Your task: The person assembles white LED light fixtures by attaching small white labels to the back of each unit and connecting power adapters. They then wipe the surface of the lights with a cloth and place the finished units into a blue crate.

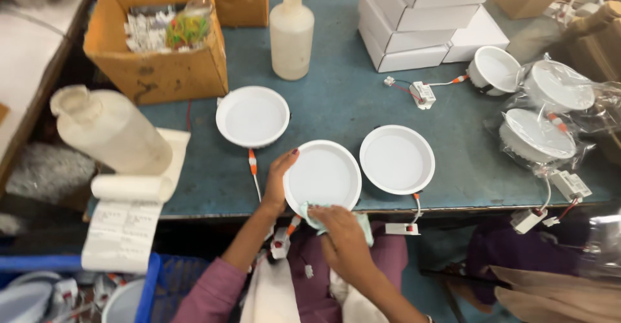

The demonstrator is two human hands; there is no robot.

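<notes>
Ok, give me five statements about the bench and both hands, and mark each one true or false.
1. The left hand grips the rim of the middle round light. True.
2. The right hand holds a screwdriver. False: it presses a pale green cloth to the light.
3. The plastic bottle lies on its side. False: it stands upright.
4. White boxes are stacked on the blue table. True.
5. The cardboard box is closed. False: it is open.

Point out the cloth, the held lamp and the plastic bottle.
cloth [367, 226]: head view, its pale green edge beside the right hand.
held lamp [323, 175]: head view, centre of its white face.
plastic bottle [291, 38]: head view, its body.
</notes>
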